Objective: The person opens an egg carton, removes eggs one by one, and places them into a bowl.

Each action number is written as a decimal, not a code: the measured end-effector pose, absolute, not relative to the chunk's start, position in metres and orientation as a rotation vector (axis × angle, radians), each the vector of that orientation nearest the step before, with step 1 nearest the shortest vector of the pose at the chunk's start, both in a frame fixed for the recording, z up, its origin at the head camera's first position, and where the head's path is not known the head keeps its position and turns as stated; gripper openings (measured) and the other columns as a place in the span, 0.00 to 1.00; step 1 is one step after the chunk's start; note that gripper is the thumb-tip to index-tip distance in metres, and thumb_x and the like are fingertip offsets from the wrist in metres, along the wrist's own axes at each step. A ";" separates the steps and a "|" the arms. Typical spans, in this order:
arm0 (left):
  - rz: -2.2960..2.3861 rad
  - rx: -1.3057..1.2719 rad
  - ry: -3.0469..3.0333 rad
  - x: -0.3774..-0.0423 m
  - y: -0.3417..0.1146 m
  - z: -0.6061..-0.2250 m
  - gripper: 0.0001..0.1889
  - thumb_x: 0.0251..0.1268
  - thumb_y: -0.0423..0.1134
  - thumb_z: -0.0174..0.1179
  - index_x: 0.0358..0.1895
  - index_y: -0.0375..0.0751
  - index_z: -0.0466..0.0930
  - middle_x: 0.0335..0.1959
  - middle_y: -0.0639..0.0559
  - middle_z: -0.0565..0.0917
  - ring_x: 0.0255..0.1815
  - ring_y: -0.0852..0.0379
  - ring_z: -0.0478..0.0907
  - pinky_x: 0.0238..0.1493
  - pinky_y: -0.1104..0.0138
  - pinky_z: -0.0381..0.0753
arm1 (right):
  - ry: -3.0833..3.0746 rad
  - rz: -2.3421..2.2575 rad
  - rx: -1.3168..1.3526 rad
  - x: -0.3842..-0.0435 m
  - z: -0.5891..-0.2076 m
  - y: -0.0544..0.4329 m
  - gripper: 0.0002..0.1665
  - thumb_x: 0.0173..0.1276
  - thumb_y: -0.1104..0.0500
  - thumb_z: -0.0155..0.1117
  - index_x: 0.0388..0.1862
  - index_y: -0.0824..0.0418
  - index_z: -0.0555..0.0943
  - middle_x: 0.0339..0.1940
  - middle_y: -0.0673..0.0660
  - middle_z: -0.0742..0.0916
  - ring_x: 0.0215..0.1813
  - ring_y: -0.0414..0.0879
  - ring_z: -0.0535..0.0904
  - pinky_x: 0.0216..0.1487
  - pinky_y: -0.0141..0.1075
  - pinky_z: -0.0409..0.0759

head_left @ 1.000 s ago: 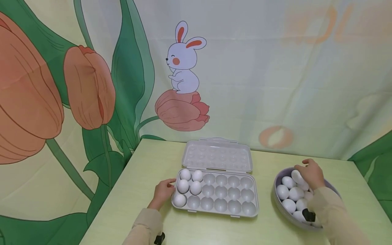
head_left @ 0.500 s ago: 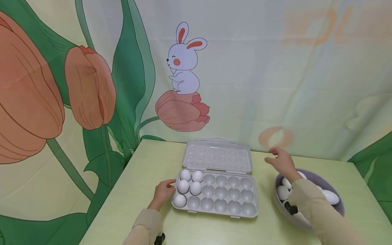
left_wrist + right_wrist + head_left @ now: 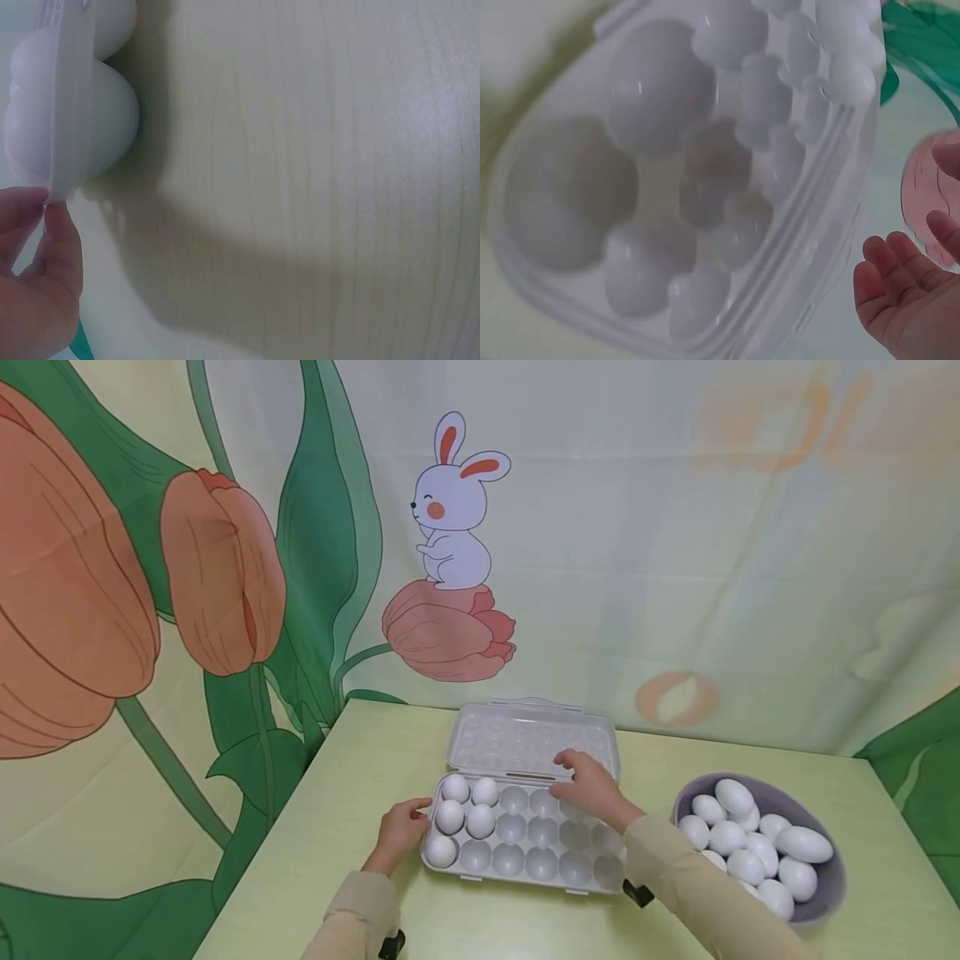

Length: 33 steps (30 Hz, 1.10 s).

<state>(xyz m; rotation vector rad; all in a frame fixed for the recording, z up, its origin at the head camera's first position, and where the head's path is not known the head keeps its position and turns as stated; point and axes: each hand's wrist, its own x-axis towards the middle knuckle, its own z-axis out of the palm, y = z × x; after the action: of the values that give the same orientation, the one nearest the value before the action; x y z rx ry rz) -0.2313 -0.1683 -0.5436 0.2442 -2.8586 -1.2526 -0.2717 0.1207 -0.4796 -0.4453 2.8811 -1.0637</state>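
A: What is new in the head view?

B: The right hand [image 3: 596, 789], which was at the purple bowl [image 3: 827, 896] one second ago, is now above the egg tray [image 3: 542, 864] on the counter [image 3: 375, 760], close to the folded-back lid [image 3: 517, 742]. No egg is seen in its fingers. Many white eggs [image 3: 804, 843] lie in the bowl at the right; five eggs [image 3: 450, 817] sit in the two left columns of the tray, the same as before.

A: And the left wrist view?

B: There the left hand [image 3: 41, 300] pinches the rim at the left end of the tray. This probably keeps it steady.

A: Does the right wrist view confirm the rest?

B: Yes. The palm has nothing in it and the fingers are spread, beside bare cups. In my judgement, therefore, this movement adds no egg to the tray: the visible count stays at five.
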 end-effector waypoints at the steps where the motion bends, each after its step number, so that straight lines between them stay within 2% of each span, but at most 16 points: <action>1: -1.254 0.250 -2.858 -0.232 -0.168 -0.544 0.19 0.46 0.28 0.57 0.47 0.36 0.78 0.27 0.46 0.81 0.30 0.56 0.74 0.28 0.70 0.70 | 2.860 -1.065 -0.462 -0.270 -0.483 0.114 0.23 0.47 0.59 0.64 0.44 0.63 0.74 0.42 0.61 0.80 0.40 0.53 0.76 0.42 0.42 0.74; 8: -1.246 0.250 -2.870 -0.231 -0.169 -0.545 0.19 0.47 0.28 0.57 0.47 0.37 0.78 0.27 0.47 0.81 0.31 0.55 0.75 0.29 0.70 0.71 | 2.718 -1.070 -0.649 -0.258 -0.501 0.073 0.25 0.49 0.60 0.65 0.47 0.66 0.73 0.45 0.65 0.80 0.41 0.57 0.77 0.40 0.41 0.74; 13: -1.246 0.243 -2.870 -0.232 -0.170 -0.547 0.19 0.46 0.28 0.57 0.47 0.36 0.78 0.27 0.46 0.81 0.30 0.55 0.75 0.28 0.70 0.71 | 2.684 -1.080 -0.642 -0.252 -0.514 0.054 0.25 0.49 0.60 0.63 0.47 0.65 0.72 0.44 0.65 0.79 0.42 0.56 0.77 0.40 0.42 0.73; 18: -1.258 0.250 -2.868 -0.232 -0.171 -0.549 0.19 0.46 0.28 0.57 0.47 0.36 0.78 0.28 0.45 0.81 0.31 0.55 0.75 0.28 0.70 0.71 | 2.705 -1.085 -0.657 -0.255 -0.537 0.039 0.26 0.46 0.59 0.64 0.46 0.66 0.72 0.39 0.61 0.79 0.40 0.50 0.74 0.41 0.40 0.72; 24: -1.264 0.251 -2.863 -0.232 -0.170 -0.550 0.19 0.46 0.28 0.57 0.47 0.37 0.78 0.27 0.46 0.81 0.30 0.56 0.75 0.27 0.71 0.70 | 2.753 -1.108 -0.630 -0.255 -0.553 0.029 0.25 0.45 0.58 0.66 0.43 0.66 0.74 0.31 0.54 0.77 0.33 0.42 0.71 0.35 0.32 0.71; 33: -1.276 0.249 -2.861 -0.233 -0.170 -0.548 0.20 0.45 0.28 0.56 0.47 0.36 0.77 0.27 0.46 0.81 0.29 0.57 0.74 0.26 0.71 0.70 | 2.887 -0.977 -0.463 -0.254 -0.565 0.020 0.28 0.43 0.50 0.67 0.44 0.60 0.75 0.40 0.58 0.73 0.34 0.48 0.73 0.31 0.39 0.72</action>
<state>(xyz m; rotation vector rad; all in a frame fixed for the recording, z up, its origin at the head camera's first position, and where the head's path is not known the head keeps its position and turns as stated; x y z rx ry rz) -0.2333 -0.1704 -0.5484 0.2489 -2.8605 -1.2757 -0.2540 0.0201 -0.5653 -0.4626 2.8872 -0.9767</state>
